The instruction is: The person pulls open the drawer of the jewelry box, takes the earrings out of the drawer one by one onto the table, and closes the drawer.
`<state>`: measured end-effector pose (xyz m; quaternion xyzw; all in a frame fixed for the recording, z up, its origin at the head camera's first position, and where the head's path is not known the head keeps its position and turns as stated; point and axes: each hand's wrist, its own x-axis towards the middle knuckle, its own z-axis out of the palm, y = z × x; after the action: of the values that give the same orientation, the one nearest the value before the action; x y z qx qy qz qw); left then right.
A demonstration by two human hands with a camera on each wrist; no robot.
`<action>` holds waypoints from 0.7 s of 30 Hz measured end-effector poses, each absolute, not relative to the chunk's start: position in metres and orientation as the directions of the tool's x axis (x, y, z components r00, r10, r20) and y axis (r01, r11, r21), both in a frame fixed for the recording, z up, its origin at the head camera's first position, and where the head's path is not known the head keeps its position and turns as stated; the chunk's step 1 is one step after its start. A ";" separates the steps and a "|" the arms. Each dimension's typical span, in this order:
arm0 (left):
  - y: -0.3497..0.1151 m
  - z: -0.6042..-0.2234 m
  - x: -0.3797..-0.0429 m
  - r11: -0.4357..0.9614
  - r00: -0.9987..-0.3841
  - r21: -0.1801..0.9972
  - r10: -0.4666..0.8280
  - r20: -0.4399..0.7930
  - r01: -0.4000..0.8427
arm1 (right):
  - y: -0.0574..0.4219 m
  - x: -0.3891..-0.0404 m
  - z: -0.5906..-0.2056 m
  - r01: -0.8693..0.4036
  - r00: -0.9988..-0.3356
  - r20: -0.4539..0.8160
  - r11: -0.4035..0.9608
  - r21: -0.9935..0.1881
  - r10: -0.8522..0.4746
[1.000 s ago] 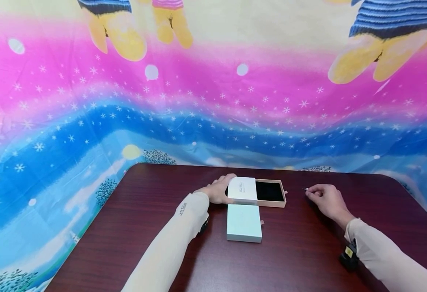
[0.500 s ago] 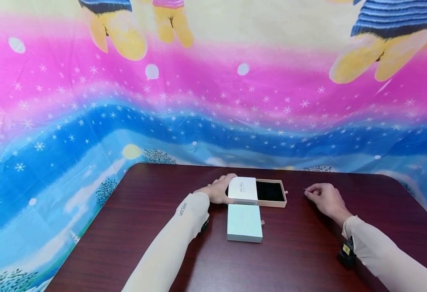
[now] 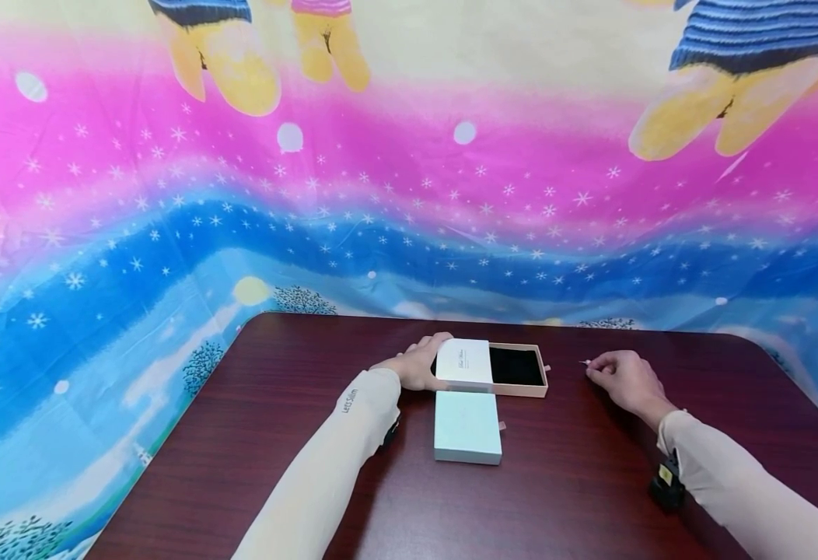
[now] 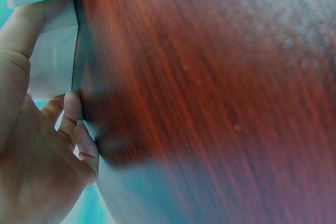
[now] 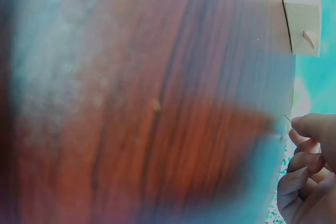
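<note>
A white drawer-style gift box [image 3: 465, 362] lies toward the far side of the table, its tray slid partway out to the right and showing a black lining [image 3: 516, 365]. My left hand [image 3: 416, 367] grips the sleeve's left end, thumb on the near side and fingers around the far side. In the left wrist view the box end [image 4: 55, 59] sits between thumb and fingers. To the right of the tray, my right hand [image 3: 624, 381] pinches a tiny thin, shiny piece [image 3: 583, 362] between thumb and forefinger. The right wrist view shows only its fine wire-like tip; its kind is too small to tell.
A pale mint box [image 3: 466, 428] with a small ribbon tab [image 3: 503, 426] lies closed right in front of the white box. Both rest on a dark red-brown wooden table [image 3: 556, 482]. A printed cloth backdrop [image 3: 409, 194] hangs behind the table's far edge.
The right hand makes only slight shifts, and the tiny piece at its fingertips turns a little. Left hand and both boxes stay in place.
</note>
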<state>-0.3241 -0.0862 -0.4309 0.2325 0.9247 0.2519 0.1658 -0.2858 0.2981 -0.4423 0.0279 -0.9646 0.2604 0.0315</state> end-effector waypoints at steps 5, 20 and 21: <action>-0.086 -0.431 -0.325 0.766 -0.836 0.538 0.516 -0.189 0.351 | 0.300 -0.285 -0.442 -0.060 -0.998 0.048 0.866 -0.496 -0.042; -0.086 -0.431 -0.325 0.765 -0.834 0.545 0.515 -0.197 0.344 | 0.302 -0.284 -0.443 -0.051 -0.999 0.019 0.866 -0.498 -0.047; -0.086 -0.431 -0.324 0.765 -0.833 0.544 0.517 -0.198 0.345 | 0.302 -0.284 -0.443 -0.050 -0.999 0.019 0.865 -0.499 -0.047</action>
<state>-0.3243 -0.0856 -0.4309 0.2332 0.9238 0.2512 0.1704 -0.2841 0.3020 -0.4435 0.0251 -0.9658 0.2582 0.0030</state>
